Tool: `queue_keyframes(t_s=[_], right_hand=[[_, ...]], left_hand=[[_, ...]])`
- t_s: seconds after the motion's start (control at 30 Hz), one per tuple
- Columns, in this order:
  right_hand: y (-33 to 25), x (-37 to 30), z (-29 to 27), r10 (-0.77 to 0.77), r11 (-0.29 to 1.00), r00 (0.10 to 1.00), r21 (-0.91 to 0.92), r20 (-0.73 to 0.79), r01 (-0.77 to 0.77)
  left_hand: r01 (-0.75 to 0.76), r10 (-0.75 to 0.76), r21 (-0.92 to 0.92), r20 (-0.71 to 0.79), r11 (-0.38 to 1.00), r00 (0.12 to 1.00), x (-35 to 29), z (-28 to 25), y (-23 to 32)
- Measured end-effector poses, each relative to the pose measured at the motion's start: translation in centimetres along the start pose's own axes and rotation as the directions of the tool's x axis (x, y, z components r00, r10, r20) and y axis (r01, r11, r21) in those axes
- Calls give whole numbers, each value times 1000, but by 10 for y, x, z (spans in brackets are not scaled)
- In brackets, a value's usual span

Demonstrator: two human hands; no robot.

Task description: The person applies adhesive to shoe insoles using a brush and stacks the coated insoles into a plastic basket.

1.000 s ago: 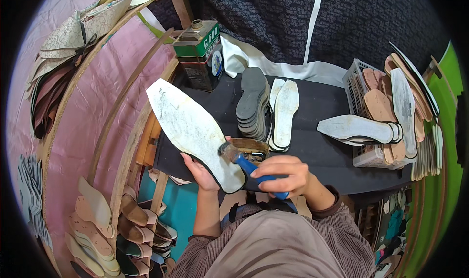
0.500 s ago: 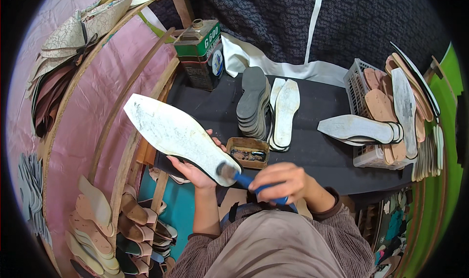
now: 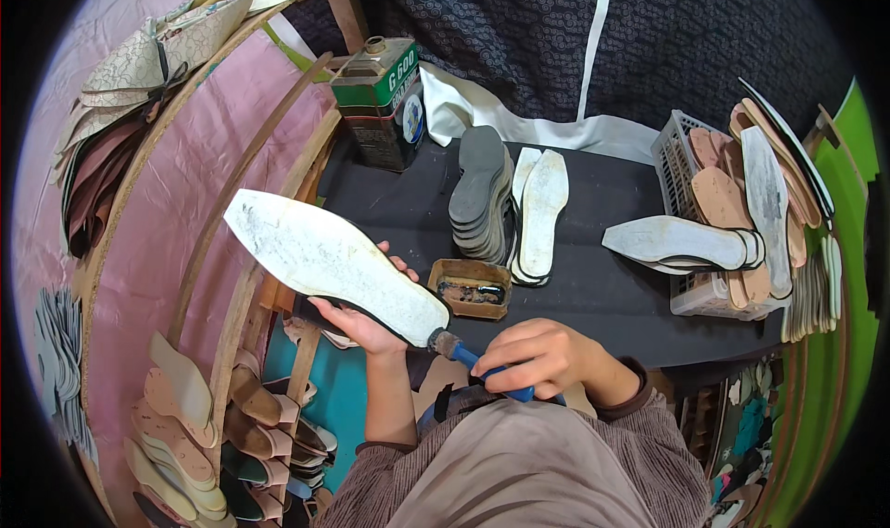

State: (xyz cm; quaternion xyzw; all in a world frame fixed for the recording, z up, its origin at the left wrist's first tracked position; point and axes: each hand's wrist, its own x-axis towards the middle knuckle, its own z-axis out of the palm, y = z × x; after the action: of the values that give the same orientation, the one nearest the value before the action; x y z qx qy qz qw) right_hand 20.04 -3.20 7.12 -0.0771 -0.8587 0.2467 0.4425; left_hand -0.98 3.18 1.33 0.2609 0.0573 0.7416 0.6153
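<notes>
Resting across my left hand [image 3: 366,329] is a long white insole [image 3: 338,267] with a squared toe and a dark edge. Fingers and thumb grip it from both sides, its toe pointing up to the left. My right hand [image 3: 538,356] is closed round the blue handle of a brush [image 3: 473,361]. The brush's dark tip meets the rounded heel end of the insole, at its edge. Just beyond the hands sits a small brown tray [image 3: 436,287] with dark, glossy residue inside.
Behind the tray stand a stack of grey soles [image 3: 480,194] and a few white insoles [image 3: 544,215]. A green and dark metal can [image 3: 375,101] is at the back left. On the right, a white plastic basket [image 3: 677,171] holds several insoles. Wooden racks with shoe parts line the left.
The brush has moved from the heel's upper face down to its edge. The insole has shifted slightly left and down, with my left hand.
</notes>
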Motion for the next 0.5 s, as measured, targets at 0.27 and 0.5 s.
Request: queue_keyframes(t_s=[0.27,0.5], right_hand=[[9,37,-32,-151,986,986,-87,-74,144],[5,48,-38,-241,943,966,-259,-90,211]], left_hand=[[403,-389,151,-112,903,914,-16,38,-19],[394,-347,209,-228,895,910,-30,30,-27]])
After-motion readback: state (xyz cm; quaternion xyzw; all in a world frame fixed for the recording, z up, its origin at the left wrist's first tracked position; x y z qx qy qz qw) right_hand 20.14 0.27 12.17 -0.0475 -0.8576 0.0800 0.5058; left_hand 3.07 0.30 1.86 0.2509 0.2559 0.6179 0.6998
